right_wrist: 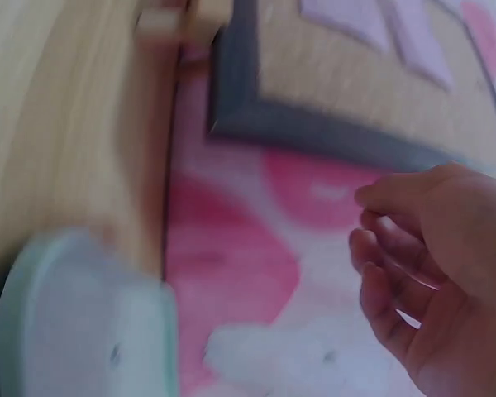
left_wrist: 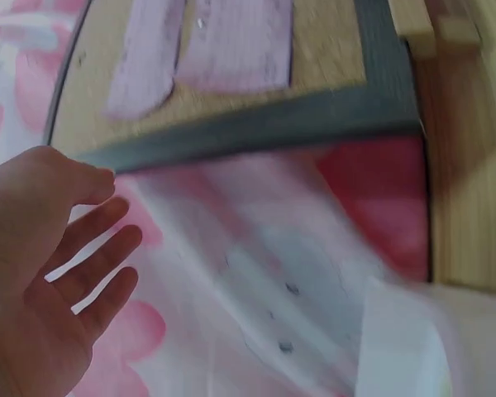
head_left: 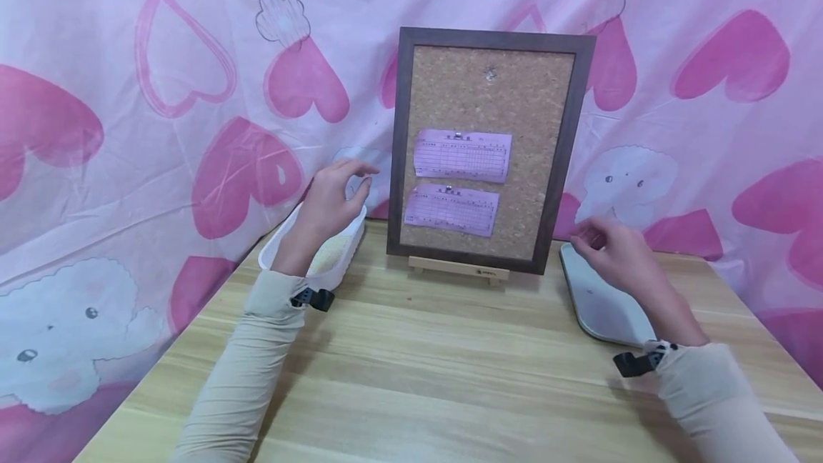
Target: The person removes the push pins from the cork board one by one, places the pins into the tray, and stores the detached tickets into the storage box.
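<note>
My left hand (head_left: 331,198) hovers over a white tub (head_left: 352,257), left of a framed cork board (head_left: 536,120). Its fingers are loosely bent, and nothing shows between them in the left wrist view. To the board's right, my right hand (head_left: 614,252) hangs above a pale flat tray (head_left: 601,306), fingers relaxed and holding nothing visible. Two purple printed slips, an upper slip (head_left: 463,157) and a lower slip (head_left: 452,211), are fixed to the cork by small metallic fasteners at their tops. Higher up sits another shiny fastener (head_left: 491,73).
A small wooden stand (head_left: 444,264) props the board upright on the wood-grain table (head_left: 411,377). Pale yellowish material (head_left: 329,254) lies in the tub. Behind the table hangs a pink heart-patterned cloth (head_left: 360,34). Each wrist bears a black camera.
</note>
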`<state>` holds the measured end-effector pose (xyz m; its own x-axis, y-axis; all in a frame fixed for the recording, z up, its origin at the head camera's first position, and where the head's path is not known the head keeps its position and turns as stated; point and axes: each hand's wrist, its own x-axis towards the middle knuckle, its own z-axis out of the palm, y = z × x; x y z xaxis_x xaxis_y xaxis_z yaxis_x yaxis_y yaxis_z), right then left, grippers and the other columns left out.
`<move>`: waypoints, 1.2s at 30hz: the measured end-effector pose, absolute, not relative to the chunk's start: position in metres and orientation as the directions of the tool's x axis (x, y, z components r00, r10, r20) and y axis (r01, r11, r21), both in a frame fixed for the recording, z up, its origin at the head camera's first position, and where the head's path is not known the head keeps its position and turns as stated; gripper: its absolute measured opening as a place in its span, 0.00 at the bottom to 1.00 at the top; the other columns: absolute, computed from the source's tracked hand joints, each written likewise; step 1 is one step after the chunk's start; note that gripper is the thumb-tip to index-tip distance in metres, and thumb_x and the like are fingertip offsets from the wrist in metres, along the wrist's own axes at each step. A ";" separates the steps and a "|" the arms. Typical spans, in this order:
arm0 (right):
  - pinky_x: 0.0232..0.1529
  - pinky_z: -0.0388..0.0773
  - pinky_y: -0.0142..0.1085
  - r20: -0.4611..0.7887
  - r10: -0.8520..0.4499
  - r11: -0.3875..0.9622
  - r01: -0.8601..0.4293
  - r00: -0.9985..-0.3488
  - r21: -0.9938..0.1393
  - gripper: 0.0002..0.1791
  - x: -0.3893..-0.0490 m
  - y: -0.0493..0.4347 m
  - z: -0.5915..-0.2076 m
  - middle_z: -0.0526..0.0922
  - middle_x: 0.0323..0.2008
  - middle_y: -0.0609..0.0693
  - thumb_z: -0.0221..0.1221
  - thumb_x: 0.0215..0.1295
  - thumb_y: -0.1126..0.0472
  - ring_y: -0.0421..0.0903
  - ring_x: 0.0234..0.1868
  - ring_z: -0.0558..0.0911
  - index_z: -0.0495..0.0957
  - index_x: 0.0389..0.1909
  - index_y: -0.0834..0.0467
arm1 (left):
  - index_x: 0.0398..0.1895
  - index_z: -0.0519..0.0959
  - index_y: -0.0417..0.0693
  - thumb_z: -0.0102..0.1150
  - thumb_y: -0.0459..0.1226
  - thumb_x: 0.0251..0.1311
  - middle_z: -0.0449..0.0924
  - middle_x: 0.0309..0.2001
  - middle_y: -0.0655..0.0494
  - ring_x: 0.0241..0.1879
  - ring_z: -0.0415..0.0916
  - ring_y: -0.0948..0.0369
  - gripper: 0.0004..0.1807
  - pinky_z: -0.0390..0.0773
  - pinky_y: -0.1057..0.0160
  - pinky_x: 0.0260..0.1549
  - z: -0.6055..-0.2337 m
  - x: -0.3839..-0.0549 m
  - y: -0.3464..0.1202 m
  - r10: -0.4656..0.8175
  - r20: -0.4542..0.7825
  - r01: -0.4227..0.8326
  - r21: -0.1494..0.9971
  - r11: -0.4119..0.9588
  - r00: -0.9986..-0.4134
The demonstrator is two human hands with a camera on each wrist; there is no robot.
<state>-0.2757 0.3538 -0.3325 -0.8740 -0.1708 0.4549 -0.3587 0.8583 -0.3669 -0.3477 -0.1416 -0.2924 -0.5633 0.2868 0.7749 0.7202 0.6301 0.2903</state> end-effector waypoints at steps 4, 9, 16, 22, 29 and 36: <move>0.29 0.78 0.27 0.555 -0.166 0.840 -0.412 -0.815 -0.353 0.04 -0.273 0.322 -0.321 0.88 0.31 0.51 0.67 0.74 0.61 0.44 0.32 0.83 0.86 0.44 0.57 | 0.49 0.88 0.41 0.63 0.29 0.70 0.88 0.49 0.45 0.52 0.84 0.47 0.09 0.82 0.49 0.58 -0.287 -0.344 -0.120 0.260 0.819 0.760 0.290 0.582 -0.512; 0.32 0.75 0.22 0.664 -0.153 0.816 -0.473 -0.732 -0.333 0.04 -0.283 0.283 -0.312 0.87 0.30 0.50 0.69 0.72 0.64 0.44 0.30 0.81 0.87 0.44 0.58 | 0.49 0.88 0.45 0.64 0.33 0.72 0.87 0.53 0.48 0.58 0.84 0.51 0.08 0.81 0.51 0.62 -0.285 -0.344 -0.096 0.223 0.826 0.745 0.306 0.593 -0.517; 0.36 0.82 0.31 0.735 -0.184 0.770 -0.561 -0.652 -0.304 0.06 -0.307 0.248 -0.299 0.88 0.35 0.54 0.68 0.70 0.67 0.47 0.35 0.84 0.87 0.45 0.60 | 0.51 0.88 0.44 0.64 0.36 0.73 0.84 0.59 0.46 0.63 0.81 0.51 0.10 0.79 0.54 0.68 -0.285 -0.349 -0.070 0.178 0.828 0.717 0.328 0.615 -0.532; 0.38 0.86 0.40 0.740 -0.211 0.737 -0.601 -0.639 -0.309 0.07 -0.325 0.223 -0.288 0.89 0.38 0.56 0.67 0.70 0.68 0.49 0.36 0.86 0.86 0.46 0.62 | 0.59 0.86 0.48 0.64 0.38 0.73 0.79 0.67 0.46 0.69 0.77 0.50 0.15 0.78 0.53 0.70 -0.290 -0.358 -0.058 0.108 0.809 0.669 0.394 0.630 -0.578; 0.39 0.83 0.39 0.750 -0.202 0.721 -0.614 -0.630 -0.321 0.08 -0.344 0.199 -0.282 0.86 0.40 0.54 0.66 0.73 0.66 0.48 0.37 0.84 0.85 0.50 0.62 | 0.68 0.82 0.51 0.66 0.39 0.73 0.71 0.74 0.46 0.69 0.75 0.49 0.21 0.79 0.51 0.68 -0.295 -0.364 -0.051 0.000 0.804 0.631 0.467 0.619 -0.595; 0.40 0.81 0.39 0.746 -0.169 0.744 -0.580 -0.645 -0.333 0.11 -0.353 0.185 -0.277 0.85 0.40 0.53 0.66 0.75 0.63 0.48 0.38 0.83 0.85 0.54 0.61 | 0.64 0.84 0.50 0.68 0.39 0.71 0.67 0.76 0.42 0.69 0.70 0.46 0.20 0.75 0.48 0.70 -0.294 -0.371 -0.038 -0.086 0.834 0.640 0.479 0.601 -0.545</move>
